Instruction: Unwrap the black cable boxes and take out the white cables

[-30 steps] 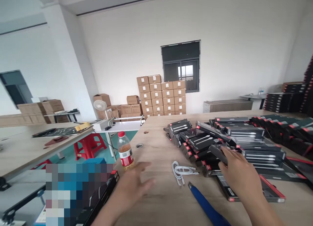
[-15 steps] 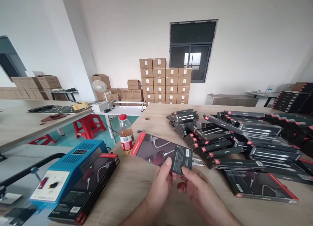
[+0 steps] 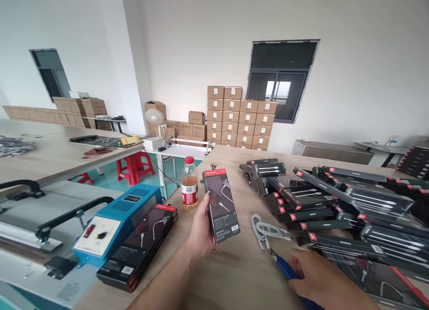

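Note:
My left hand [image 3: 201, 229] is closed round a slim black retail box [image 3: 221, 209] with a red top edge and a picture of a phone and cables. The box is held tilted above the wooden table, its printed panel facing me. Lower right, my right hand [image 3: 315, 269] curls round a blue-handled tool [image 3: 284, 267] with a short metal tip; its exact kind is unclear. That tip lies by the ends of a coiled grey-white cable [image 3: 266, 229] on the tabletop. A bottle [image 3: 189, 184] with a red cap stands just beyond my left hand.
To the right lies a heap of black cable boxes [image 3: 308, 198]. On the left is a blue machine [image 3: 117, 220] with a dial and a red switch, with another black box [image 3: 144, 247] against it. Stacked cartons [image 3: 231, 117] and red stools [image 3: 134, 167] are farther back.
My right hand has let go of the box, moved right and taken hold of the blue-handled tool. The box has turned more upright in my left hand. The view has swung left.

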A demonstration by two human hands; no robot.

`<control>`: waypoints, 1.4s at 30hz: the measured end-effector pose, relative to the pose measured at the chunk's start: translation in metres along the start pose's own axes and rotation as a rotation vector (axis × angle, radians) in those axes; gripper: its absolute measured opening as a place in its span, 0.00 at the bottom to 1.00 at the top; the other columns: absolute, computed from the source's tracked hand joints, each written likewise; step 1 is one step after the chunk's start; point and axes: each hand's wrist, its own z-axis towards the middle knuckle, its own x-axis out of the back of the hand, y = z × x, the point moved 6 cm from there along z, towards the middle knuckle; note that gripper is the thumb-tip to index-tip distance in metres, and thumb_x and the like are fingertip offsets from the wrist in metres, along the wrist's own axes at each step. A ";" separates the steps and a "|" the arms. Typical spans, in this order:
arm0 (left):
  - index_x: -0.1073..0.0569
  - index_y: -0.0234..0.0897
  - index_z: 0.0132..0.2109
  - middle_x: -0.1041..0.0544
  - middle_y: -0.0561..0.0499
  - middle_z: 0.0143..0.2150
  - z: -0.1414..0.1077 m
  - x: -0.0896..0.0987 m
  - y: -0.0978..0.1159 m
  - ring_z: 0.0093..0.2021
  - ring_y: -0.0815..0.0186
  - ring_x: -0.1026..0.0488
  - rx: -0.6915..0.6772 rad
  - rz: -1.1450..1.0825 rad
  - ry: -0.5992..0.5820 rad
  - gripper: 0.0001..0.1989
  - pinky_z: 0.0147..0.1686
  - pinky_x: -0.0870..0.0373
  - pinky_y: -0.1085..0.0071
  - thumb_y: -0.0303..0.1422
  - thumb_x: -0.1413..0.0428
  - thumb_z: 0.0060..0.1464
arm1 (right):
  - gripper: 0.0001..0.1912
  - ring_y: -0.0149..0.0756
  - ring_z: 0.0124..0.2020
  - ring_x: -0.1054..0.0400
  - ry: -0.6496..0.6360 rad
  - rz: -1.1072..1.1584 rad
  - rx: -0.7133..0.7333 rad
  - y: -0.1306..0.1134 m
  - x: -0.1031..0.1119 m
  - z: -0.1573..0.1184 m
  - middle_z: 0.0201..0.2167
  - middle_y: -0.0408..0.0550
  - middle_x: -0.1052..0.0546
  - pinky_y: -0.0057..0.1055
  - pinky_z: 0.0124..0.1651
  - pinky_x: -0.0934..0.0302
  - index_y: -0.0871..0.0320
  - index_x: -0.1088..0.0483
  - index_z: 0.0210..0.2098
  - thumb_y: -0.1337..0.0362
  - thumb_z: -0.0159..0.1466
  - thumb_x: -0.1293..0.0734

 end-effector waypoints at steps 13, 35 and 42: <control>0.22 0.28 0.49 0.16 0.38 0.37 -0.002 -0.018 -0.030 0.40 0.51 0.18 0.164 -0.011 -0.187 0.27 0.46 0.24 0.56 0.47 0.55 0.65 | 0.10 0.37 0.36 0.30 0.496 0.228 0.517 -0.082 -0.009 -0.005 0.37 0.44 0.26 0.31 0.38 0.35 0.52 0.32 0.44 0.69 0.64 0.37; 0.22 0.29 0.51 0.16 0.39 0.41 -0.001 -0.019 -0.036 0.44 0.52 0.18 0.107 0.039 -0.255 0.24 0.51 0.25 0.59 0.45 0.49 0.63 | 0.09 0.39 0.35 0.26 0.620 0.099 0.509 -0.088 -0.007 -0.007 0.36 0.45 0.24 0.32 0.35 0.32 0.51 0.30 0.43 0.69 0.64 0.36; 0.22 0.29 0.52 0.15 0.40 0.40 -0.009 -0.017 -0.065 0.42 0.55 0.17 0.277 0.204 -0.241 0.29 0.50 0.25 0.63 0.51 0.51 0.64 | 0.08 0.37 0.31 0.27 0.842 0.192 0.377 -0.063 0.007 -0.008 0.34 0.45 0.23 0.31 0.34 0.33 0.54 0.31 0.46 0.60 0.68 0.36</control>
